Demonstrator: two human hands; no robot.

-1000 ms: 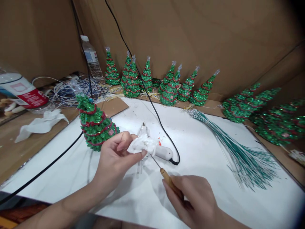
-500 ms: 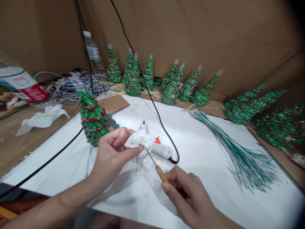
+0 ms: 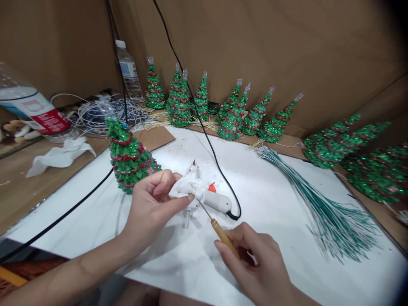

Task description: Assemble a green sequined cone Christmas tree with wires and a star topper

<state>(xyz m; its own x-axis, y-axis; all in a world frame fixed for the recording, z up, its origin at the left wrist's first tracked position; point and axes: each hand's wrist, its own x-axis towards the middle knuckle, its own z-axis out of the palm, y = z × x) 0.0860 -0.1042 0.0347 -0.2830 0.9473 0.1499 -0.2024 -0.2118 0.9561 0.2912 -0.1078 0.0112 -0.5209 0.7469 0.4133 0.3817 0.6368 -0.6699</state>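
Note:
My left hand (image 3: 153, 204) pinches a crumpled white tissue (image 3: 187, 187) between thumb and fingers. My right hand (image 3: 255, 263) grips the wooden handle of an awl (image 3: 219, 231); its thin metal shaft runs up and left into the tissue. Right behind the tissue lies a white glue gun (image 3: 213, 199) with an orange trigger, its black cord (image 3: 204, 127) leading up and away. A small green sequined tree with red trim (image 3: 129, 159) stands just left of my left hand.
Several more sequined trees (image 3: 229, 114) line the cardboard back wall, and others lie at the right (image 3: 344, 144). A bundle of green wires (image 3: 318, 204) fans across the white board. Water bottles (image 3: 129, 72), a wire tangle (image 3: 95, 114) and a loose tissue (image 3: 60, 155) sit at the left.
The view has shifted slightly. My right hand slid the awl a little through the tissue while my left hand kept its pinch; everything else stayed put.

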